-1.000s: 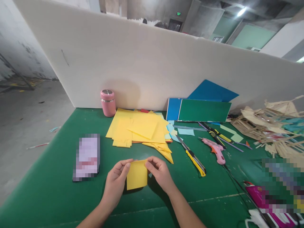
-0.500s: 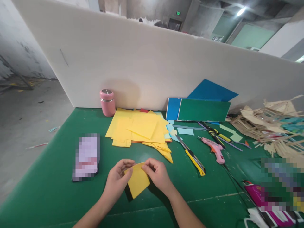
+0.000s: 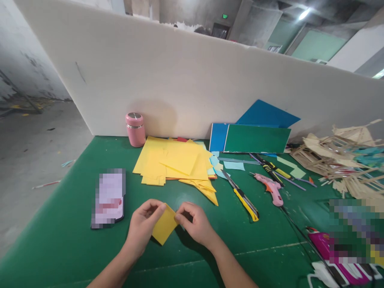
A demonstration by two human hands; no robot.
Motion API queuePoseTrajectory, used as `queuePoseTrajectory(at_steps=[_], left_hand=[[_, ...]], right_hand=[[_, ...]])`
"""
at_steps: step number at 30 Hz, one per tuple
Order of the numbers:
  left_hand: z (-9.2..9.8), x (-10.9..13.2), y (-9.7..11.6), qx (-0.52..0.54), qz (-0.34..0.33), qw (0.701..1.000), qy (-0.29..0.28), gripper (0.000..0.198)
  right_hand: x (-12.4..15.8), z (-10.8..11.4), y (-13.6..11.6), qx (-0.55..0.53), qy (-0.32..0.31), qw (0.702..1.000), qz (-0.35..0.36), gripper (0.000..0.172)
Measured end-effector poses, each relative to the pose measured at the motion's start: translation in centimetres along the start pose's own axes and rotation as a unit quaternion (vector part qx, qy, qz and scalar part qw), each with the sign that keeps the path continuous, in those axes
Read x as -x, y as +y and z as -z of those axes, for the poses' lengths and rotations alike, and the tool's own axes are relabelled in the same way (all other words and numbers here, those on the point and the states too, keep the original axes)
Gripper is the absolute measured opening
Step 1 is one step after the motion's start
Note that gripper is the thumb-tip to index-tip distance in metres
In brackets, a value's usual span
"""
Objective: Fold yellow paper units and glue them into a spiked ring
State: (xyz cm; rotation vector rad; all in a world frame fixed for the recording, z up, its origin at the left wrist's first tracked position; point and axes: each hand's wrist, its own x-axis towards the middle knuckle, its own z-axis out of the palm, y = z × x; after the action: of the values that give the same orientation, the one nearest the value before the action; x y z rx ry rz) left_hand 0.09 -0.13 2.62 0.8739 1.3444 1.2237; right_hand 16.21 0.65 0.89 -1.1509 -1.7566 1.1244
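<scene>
A small yellow piece of paper [image 3: 164, 227] is held between both hands, tilted above the green table. My left hand [image 3: 143, 224] pinches its top left corner between thumb and fingers. At the right corner, my right hand [image 3: 193, 224] has thumb and forefinger closed on the paper's edge. Beyond the hands lies a stack of yellow paper sheets [image 3: 180, 158], with some folded yellow pieces [image 3: 202, 188] at its near side. A yellow utility knife [image 3: 244, 202] rests on the table to the right, blade extended and pointing away.
A pink glue gun [image 3: 273, 190] and its cord lie right of the knife. A blurred phone [image 3: 109, 196] is at left, a pink flask [image 3: 135, 130] behind it. Coloured boards [image 3: 258, 138] lean on the white partition [image 3: 186, 80]; wooden models [image 3: 339, 156] stand far right.
Both hands have shifted slightly left with the yellow paper. The paper has turned, so its corner now points up, and the right fingers have slid from its top edge to its right corner.
</scene>
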Motion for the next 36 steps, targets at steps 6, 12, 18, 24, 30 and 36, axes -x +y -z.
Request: queuePoseTrajectory(at_steps=[6, 12, 18, 24, 30, 36], left_hand=[[0.7, -0.7, 0.0, 0.060, 0.007, 0.993, 0.099, 0.052], [0.1, -0.2, -0.5, 0.073, 0.029, 0.995, 0.065, 0.051], [-0.1, -0.2, -0.5, 0.076, 0.026, 0.995, 0.051, 0.055], [0.1, 0.1, -0.5, 0.053, 0.003, 0.998, -0.029, 0.054], [0.7, 0.0, -0.9, 0.073, 0.012, 0.993, -0.092, 0.066], [-0.1, -0.1, -1.0, 0.036, 0.005, 0.993, -0.115, 0.058]], right_hand=[[0.3, 0.7, 0.7, -0.024, 0.027, 0.999, -0.029, 0.023], [0.7, 0.7, 0.7, 0.055, 0.080, 0.987, 0.130, 0.026], [0.7, 0.2, 0.9, 0.092, 0.050, 0.977, 0.188, 0.034], [0.3, 0.4, 0.9, 0.031, 0.064, 0.988, 0.139, 0.020], [0.4, 0.6, 0.9, -0.063, 0.059, 0.993, 0.078, 0.017], [0.2, 0.8, 1.5, -0.168, 0.140, 0.974, -0.061, 0.032]])
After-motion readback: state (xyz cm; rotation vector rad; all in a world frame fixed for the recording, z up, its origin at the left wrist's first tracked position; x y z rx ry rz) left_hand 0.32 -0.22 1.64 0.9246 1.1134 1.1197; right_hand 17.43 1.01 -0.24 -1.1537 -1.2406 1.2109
